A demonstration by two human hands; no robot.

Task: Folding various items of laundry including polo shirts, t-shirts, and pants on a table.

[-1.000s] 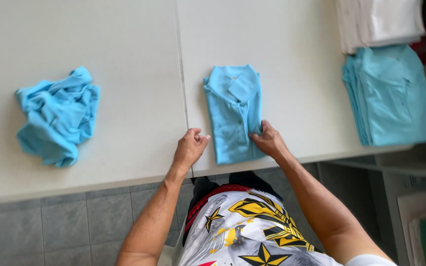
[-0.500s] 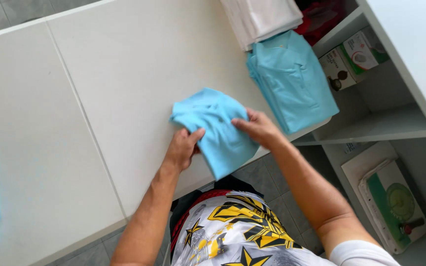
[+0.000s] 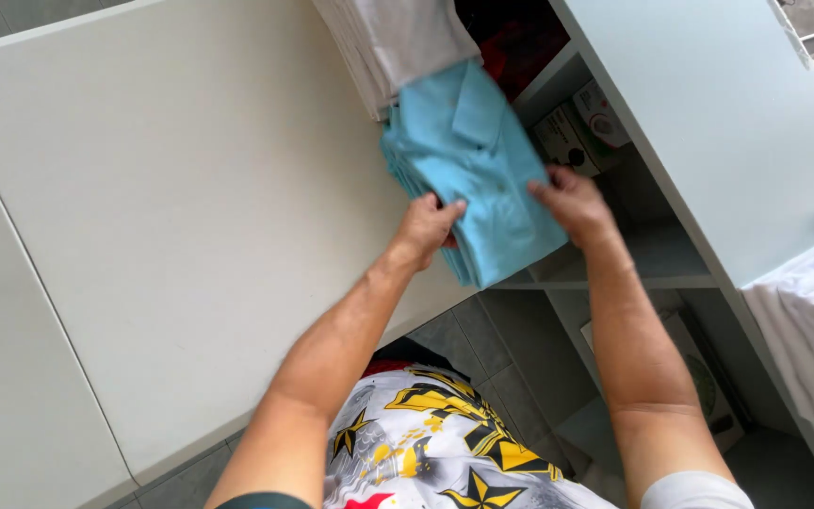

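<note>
Head view: the left hand (image 3: 428, 229) lies flat, fingers together, on the near edge of a folded light-blue cotton shirt (image 3: 478, 184), and the right hand (image 3: 572, 205) presses its right side with fingers spread. The shirt tops a stack of light-blue shirts (image 3: 423, 203) at the white table (image 3: 171, 217) corner, beside a pile of folded white cloth (image 3: 393, 42). Small pale boxes with coloured labels (image 3: 581, 127) sit on the shelf just beyond.

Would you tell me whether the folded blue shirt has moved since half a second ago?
Yes. The folded blue shirt has gone from the bare table rightward onto the blue stack beside the white stack.
</note>
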